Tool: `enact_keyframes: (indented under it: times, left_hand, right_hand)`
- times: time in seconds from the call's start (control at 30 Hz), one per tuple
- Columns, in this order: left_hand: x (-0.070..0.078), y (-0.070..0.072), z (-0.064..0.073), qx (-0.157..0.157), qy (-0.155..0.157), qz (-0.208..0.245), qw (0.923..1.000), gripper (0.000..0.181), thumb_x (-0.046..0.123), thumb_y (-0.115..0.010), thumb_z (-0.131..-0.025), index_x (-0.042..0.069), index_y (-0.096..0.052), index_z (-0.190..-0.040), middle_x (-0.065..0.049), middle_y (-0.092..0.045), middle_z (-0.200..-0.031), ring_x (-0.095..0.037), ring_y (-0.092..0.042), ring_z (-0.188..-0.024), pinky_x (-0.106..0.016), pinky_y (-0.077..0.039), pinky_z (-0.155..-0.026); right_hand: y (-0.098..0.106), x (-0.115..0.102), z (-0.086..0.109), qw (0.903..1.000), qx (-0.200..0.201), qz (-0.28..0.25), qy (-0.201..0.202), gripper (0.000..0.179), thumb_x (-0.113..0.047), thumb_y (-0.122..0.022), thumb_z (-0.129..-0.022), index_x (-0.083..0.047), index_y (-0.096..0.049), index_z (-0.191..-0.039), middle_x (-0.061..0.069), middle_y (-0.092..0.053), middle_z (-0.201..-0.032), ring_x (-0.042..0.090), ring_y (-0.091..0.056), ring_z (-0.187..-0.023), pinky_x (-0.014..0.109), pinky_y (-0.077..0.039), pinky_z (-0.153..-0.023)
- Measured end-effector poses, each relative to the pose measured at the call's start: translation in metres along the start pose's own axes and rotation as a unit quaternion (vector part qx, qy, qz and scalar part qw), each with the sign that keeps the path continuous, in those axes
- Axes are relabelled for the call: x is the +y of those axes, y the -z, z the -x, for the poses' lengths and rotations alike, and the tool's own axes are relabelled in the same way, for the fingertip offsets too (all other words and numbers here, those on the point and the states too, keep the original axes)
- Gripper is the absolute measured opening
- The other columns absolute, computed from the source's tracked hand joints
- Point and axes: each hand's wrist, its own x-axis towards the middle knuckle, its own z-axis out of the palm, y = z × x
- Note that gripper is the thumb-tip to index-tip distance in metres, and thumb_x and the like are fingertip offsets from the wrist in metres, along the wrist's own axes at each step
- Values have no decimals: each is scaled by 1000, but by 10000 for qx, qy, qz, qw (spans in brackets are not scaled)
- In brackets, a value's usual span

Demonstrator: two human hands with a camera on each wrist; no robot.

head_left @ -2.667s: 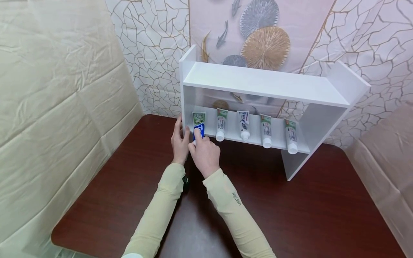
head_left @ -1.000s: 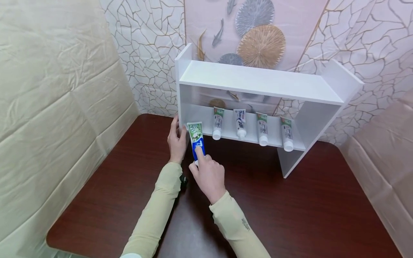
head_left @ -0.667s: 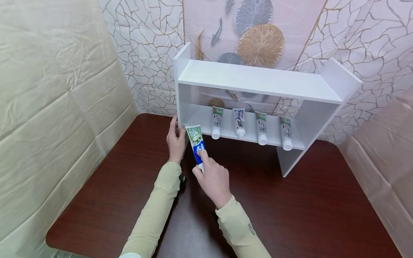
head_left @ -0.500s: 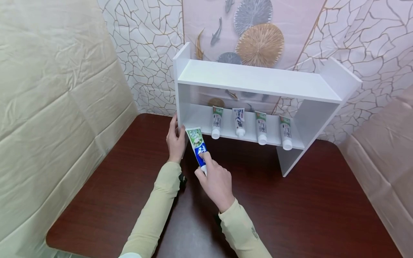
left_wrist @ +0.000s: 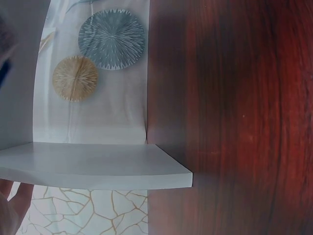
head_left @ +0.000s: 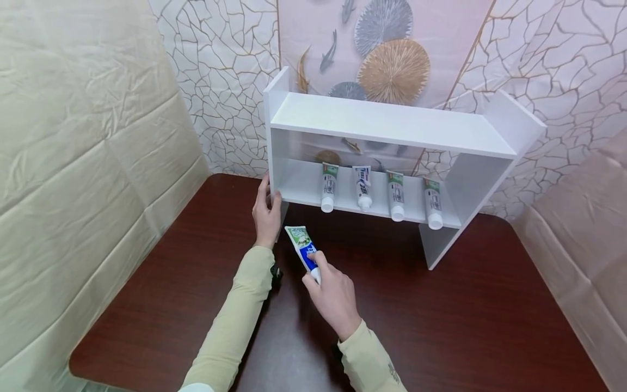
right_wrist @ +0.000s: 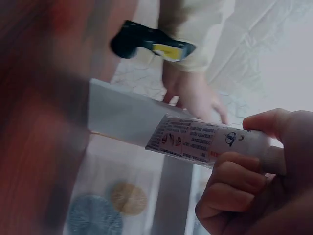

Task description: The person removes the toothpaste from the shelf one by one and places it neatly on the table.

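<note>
While the left hand [head_left: 266,218] rests, fingers parted, on the left panel of the white shelf [head_left: 392,122], look at the tabletop [head_left: 470,310] spreading before it, a gap parting shelf and blue-green tube [head_left: 303,246], flat end jutting shelfward, cap end gripped in the curled right hand [head_left: 335,291]! Rightward, four tubes [head_left: 363,188] line the shelf

We see a dark red-brown table [head_left: 465,316] bearing a white shelf unit [head_left: 392,122], whose near end panel [head_left: 277,147] meets the left hand [head_left: 268,219]. Beyond the right hand [head_left: 335,291] and off to its right, three green-ended tubes [head_left: 396,195] and a white-and-blue tube [head_left: 363,188] lie in a row on the lower board [head_left: 303,182].
</note>
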Motion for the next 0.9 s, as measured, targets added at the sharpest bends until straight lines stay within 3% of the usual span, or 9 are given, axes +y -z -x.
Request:
enact_keyframes:
  times: [0.3, 0.5, 0.7, 0.9]
  left_hand:
    - [0, 0, -1, 2, 26, -7, 10000, 48, 15, -50, -100, 21, -42, -147, -19, -58, -129, -32, -62, -116, -49, -49, -95]
    - [-1, 0, 0, -35, 84, -14, 10000, 48, 15, -49, -100, 21, -42, -147, -21, -57, -129, -34, -62, -114, -50, -49, -94]
    - [-1, 0, 1, -9, 106, -53, 9999, 48, 16, -50, -100, 19, -43, -147, -21, -58, -128, -35, -63, -105, -49, -49, -90]
    - [0, 0, 1, -19, 87, -88, 9999, 48, 16, -50, -101, 18, -42, -148, -21, -57, -128, -36, -62, -99, -48, -49, -87]
  right_hand:
    - [-8, 17, -4, 9995, -153, 124, -227, 37, -18, -59, -87, -15, -53, -123, 8, -69, -82, 10, -39, -46, 23, -30, -43]
    - [-19, 27, -4, 9981, -426, 186, -402, 40, -16, -58, -86, -7, -52, -124, 5, -59, -65, 11, -37, -45, 24, -28, -43]
    - [-26, 31, -2, 9952, -750, 602, -203, 38, -17, -60, -84, -2, -51, -118, 10, -67, -72, 12, -42, -44, 25, -32, -42]
    - [-28, 28, -5, 9859, -1152, 1214, 57, 38, -22, -64, -86, -1, -50, -115, 9, -63, -64, 16, -44, -42, 29, -34, -41]
